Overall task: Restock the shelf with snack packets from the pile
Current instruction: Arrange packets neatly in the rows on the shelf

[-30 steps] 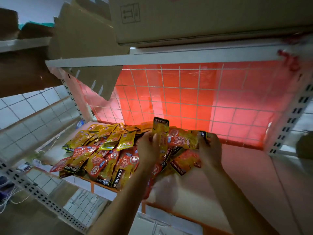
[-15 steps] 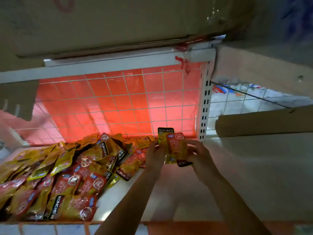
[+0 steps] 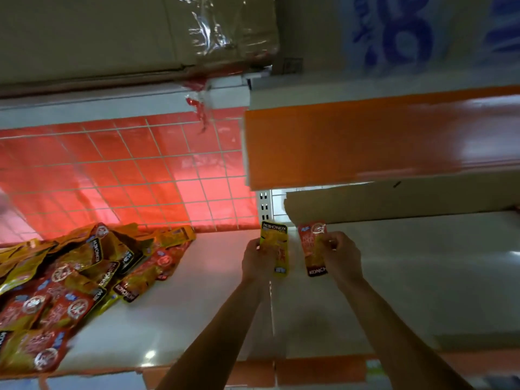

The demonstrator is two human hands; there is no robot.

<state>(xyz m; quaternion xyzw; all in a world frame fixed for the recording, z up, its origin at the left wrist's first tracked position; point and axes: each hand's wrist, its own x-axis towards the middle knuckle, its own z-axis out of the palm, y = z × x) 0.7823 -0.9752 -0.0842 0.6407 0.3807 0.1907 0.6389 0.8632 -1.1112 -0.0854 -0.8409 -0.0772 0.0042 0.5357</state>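
Observation:
A pile of yellow and red snack packets (image 3: 78, 274) lies on the left part of the white shelf (image 3: 202, 311). My left hand (image 3: 257, 260) grips a yellow packet (image 3: 277, 246), held upright over the seam between two shelf boards. My right hand (image 3: 339, 257) grips a red packet (image 3: 312, 246), a short gap to the right of the yellow one. Both packets are held apart, just above the shelf surface.
A red-lit wire grid back panel (image 3: 126, 175) stands behind the pile. An orange shelf front (image 3: 380, 139) hangs above on the right, with a cardboard strip (image 3: 394, 204) under it. Cardboard boxes (image 3: 135, 32) sit on the shelf above. The right shelf board (image 3: 422, 282) is bare.
My hands have carried the packets rightward from the pile to the seam between the boards. The yellow and red packets, held together before, are now separated, one in each hand.

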